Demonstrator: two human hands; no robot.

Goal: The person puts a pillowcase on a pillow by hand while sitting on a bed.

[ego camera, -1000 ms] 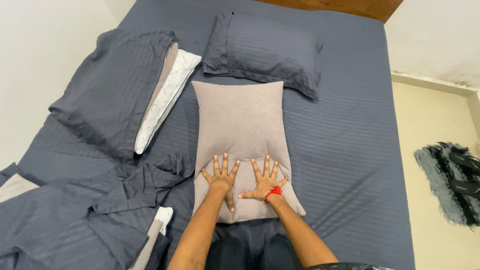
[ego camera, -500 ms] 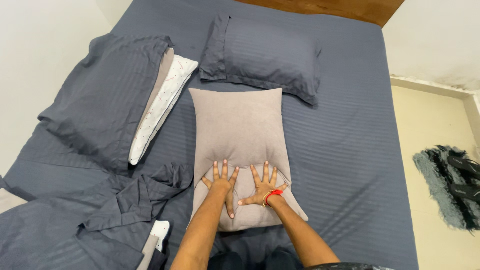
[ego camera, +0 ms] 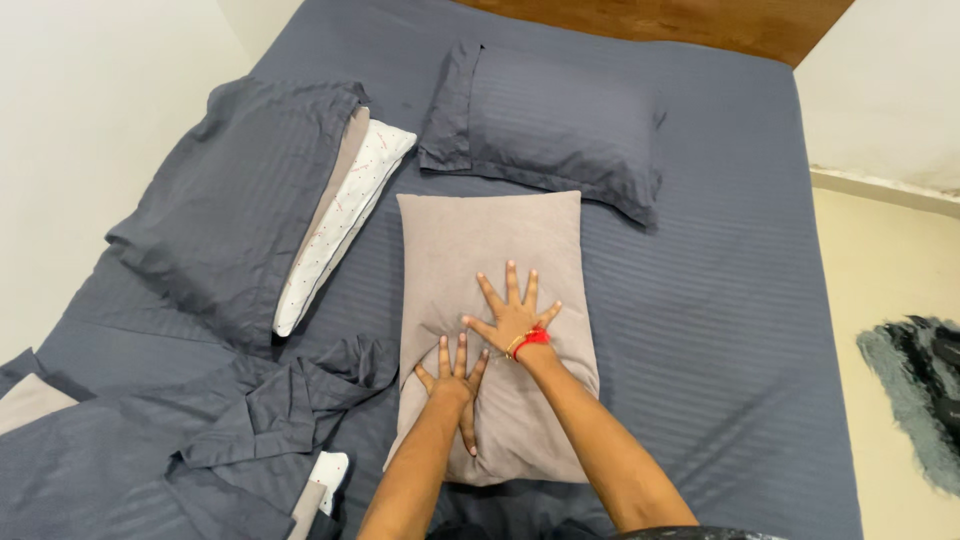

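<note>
Right hand [ego camera: 512, 318] has slid up the taupe pillow [ego camera: 495, 250], seemingly pressing flat.

pillow [ego camera: 495, 250] | taupe, bare, rectangular | flat, lengthwise on bed | dented near middle

navy pillow [ego camera: 555, 125], crumpled sheet [ego camera: 250, 420], rug [ego camera: 915, 400]
</note>
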